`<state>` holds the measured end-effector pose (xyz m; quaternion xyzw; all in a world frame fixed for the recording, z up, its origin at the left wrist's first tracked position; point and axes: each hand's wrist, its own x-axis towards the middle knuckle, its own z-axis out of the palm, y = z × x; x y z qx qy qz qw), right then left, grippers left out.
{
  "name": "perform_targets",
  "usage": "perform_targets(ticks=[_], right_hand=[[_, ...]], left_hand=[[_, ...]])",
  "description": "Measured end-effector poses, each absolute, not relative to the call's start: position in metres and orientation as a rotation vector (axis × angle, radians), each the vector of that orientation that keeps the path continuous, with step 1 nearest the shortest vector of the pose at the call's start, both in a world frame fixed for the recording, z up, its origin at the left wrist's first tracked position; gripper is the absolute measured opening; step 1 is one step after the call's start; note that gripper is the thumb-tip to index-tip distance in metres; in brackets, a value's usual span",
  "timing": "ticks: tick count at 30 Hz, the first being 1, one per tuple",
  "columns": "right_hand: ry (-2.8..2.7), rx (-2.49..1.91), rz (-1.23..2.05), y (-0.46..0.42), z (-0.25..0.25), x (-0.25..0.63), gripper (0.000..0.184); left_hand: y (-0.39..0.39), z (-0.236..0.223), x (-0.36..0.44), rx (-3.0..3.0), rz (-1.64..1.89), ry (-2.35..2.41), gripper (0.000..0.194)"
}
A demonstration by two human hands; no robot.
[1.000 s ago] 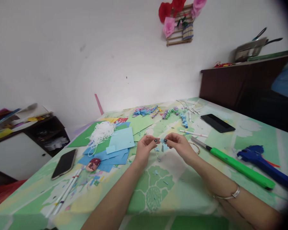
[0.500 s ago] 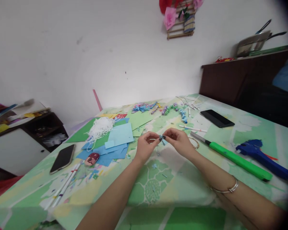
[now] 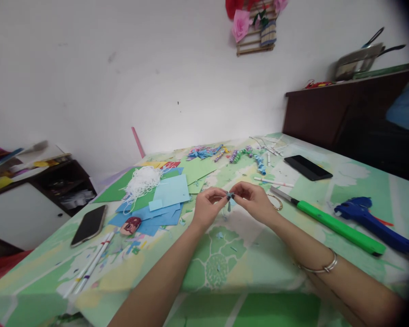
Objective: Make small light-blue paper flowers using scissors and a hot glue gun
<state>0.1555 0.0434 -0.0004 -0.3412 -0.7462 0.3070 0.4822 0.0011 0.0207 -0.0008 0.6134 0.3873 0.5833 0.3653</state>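
My left hand point(image 3: 207, 206) and my right hand point(image 3: 254, 200) meet over the middle of the table point(image 3: 293, 272), fingertips pinched together. Between them they hold a small blue paper piece point(image 3: 229, 197), with a thin strip hanging down from it. A silver bangle sits on my right wrist. Blue and green paper sheets point(image 3: 170, 193) lie just left of my left hand. A gold ring-like hoop point(image 3: 276, 202) rests on the table by my right hand.
A green-handled cutter point(image 3: 330, 222) and a blue glue gun point(image 3: 371, 222) lie at right. Two black phones lie on the table, phone point(image 3: 88, 225) at left, phone point(image 3: 308, 167) at back right. White pens point(image 3: 88, 268), white string point(image 3: 141, 181) and curled paper pieces point(image 3: 238, 156) are scattered about.
The view dropped slightly a second ago, then held. My fingertips have drawn closer together on the blue piece; hands stay in the same spot.
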Motion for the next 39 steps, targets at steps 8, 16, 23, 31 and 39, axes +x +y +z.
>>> perform_targets(ticks=[8,16,23,31,39], right_hand=[[-1.826,-0.79,0.835,0.0402,0.0035,0.1549,0.01],[-1.811,-0.759,0.888,0.0424,0.0009,0.1548,0.011],[-1.875,-0.717,0.915,0.0407,0.0029,0.1567,0.014],[-1.916,-0.686,0.916,0.039,0.0032,0.1575,0.016],[-1.818,-0.647,1.094,0.0412,0.0018,0.1563,0.012]], left_hand=[[0.0217,0.0024,0.0009,1.419,1.489,1.06,0.014],[0.0208,0.0021,0.0005,1.379,1.45,1.088,0.014],[0.0213,0.0024,-0.0003,1.386,1.442,1.099,0.013],[0.0217,0.0025,-0.0008,1.401,1.442,1.131,0.013],[0.0229,0.0009,-0.0012,1.461,1.432,1.164,0.011]])
